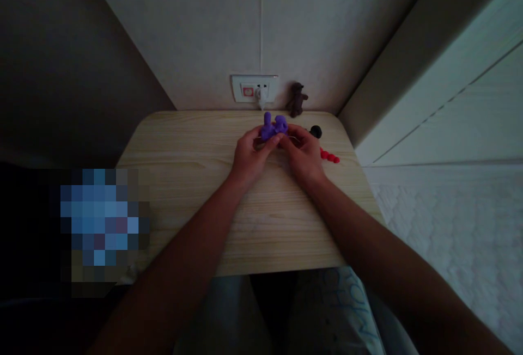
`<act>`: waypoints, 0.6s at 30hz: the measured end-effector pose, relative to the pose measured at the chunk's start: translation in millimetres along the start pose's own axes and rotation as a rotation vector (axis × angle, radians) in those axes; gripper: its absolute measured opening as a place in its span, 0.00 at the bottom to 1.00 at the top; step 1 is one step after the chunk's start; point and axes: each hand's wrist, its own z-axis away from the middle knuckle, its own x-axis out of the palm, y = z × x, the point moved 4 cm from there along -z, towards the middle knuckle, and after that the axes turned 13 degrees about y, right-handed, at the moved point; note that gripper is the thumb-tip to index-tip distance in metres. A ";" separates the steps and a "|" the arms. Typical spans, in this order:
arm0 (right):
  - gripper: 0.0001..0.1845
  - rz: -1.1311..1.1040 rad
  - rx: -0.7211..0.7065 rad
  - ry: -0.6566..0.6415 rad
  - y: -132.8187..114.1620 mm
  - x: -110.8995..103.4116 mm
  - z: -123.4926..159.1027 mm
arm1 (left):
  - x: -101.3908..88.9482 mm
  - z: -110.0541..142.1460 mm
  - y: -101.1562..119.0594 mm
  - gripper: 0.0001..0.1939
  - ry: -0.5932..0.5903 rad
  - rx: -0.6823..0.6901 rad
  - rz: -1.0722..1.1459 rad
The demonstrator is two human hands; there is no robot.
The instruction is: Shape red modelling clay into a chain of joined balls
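Note:
Both hands pinch a purple figure (280, 124) that looks moulded from clay, with one upright stub on its left and a lumpy rounded part on its right. My left hand (252, 154) grips it from the left, thumb in front. From the right, my right hand (303, 153) closes on the same figure, its thumb near the left one. Just beyond the right hand lie a black round piece (316, 131) and a red row of bead-like lumps (330, 157), partly hidden by that hand. A dark brown figure (297, 99) stands at the table's back right.
The light wooden table (183, 181) has rounded back corners and meets the wall. Low on the wall is a socket plate (241, 92) with a plug (261, 97) in it. A quilted white surface (453, 235) lies to the right. A pixelated patch covers the lower left.

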 end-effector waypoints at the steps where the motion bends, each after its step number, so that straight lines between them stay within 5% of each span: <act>1: 0.24 -0.022 0.014 -0.018 0.3 0.9 0.3 | -0.2 0.1 0.2 0.25 -0.001 0.001 -0.002; 12: 0.36 -0.073 0.100 -0.155 -6.6 10.6 10.4 | -17.5 -3.2 6.3 0.16 0.235 0.100 -0.234; 18: 0.28 -0.066 0.127 -0.063 -1.4 4.6 9.8 | -15.6 -0.3 8.3 0.12 0.254 0.094 -0.231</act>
